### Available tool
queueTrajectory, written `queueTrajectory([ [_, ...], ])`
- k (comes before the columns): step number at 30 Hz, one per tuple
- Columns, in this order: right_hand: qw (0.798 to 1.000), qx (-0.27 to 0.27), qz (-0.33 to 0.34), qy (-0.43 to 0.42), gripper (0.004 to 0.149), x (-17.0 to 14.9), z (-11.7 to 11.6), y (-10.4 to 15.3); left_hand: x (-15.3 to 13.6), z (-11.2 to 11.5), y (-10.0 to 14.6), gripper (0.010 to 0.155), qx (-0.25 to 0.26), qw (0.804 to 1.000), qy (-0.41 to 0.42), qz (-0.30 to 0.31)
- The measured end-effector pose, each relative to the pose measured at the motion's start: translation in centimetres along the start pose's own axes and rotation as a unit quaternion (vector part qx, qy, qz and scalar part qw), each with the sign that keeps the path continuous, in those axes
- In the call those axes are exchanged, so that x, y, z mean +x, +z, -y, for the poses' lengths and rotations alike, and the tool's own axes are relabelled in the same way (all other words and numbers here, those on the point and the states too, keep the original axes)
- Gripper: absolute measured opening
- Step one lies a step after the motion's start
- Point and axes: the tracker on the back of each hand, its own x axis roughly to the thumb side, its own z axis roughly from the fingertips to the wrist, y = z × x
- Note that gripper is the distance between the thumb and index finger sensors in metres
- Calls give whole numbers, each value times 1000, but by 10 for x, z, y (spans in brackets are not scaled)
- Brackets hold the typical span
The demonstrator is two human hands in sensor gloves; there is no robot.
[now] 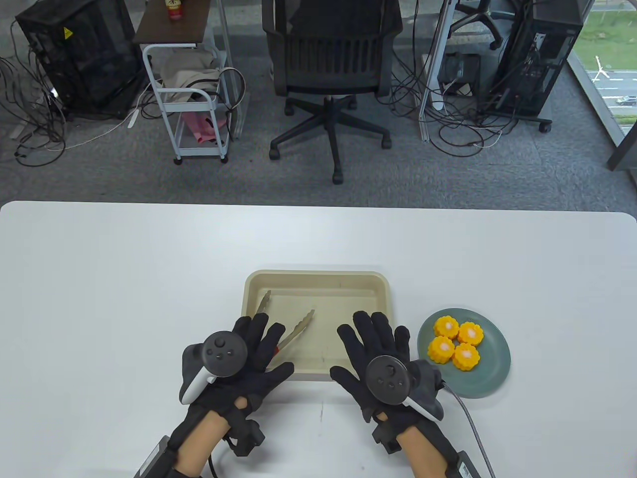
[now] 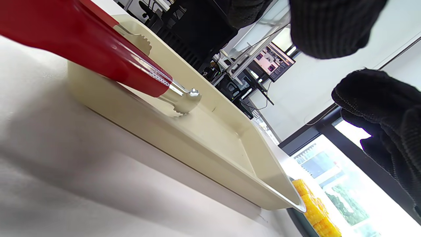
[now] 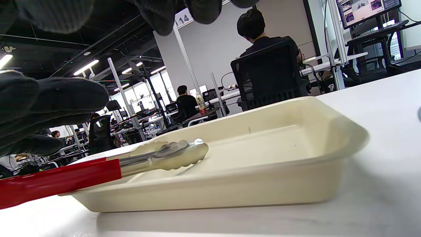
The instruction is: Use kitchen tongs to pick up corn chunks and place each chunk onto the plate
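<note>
The tongs (image 1: pixel 298 331), with red handles and metal scalloped tips, lie in the beige tray (image 1: pixel 318 275), their handle end over its front rim. My left hand (image 1: pixel 244 348) is spread above the handles with straight fingers and does not grip them. My right hand (image 1: pixel 378 348) lies flat and spread over the tray's front right part, holding nothing. Several yellow corn chunks (image 1: pixel 455 343) sit together on the grey-green plate (image 1: pixel 477 381) to the right of the tray. The left wrist view shows the tongs (image 2: pixel 148 79) resting on the tray (image 2: pixel 197 144), with corn (image 2: pixel 315 210) beyond. In the right wrist view the tongs (image 3: pixel 158 158) lie in the tray (image 3: pixel 263 184).
The white table (image 1: pixel 99 298) stretches wide to the left and behind the tray. Past its far edge stand an office chair (image 1: pixel 331 74), a white cart (image 1: pixel 189 94) and computer towers with cables. People sit at desks in the background of the right wrist view.
</note>
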Motion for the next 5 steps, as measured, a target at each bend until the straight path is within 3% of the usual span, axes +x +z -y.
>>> queueTrajectory([
  [5,1000,2,3,1,75,1,-1,0,0,1,0,82,-1,1000,-3,2],
])
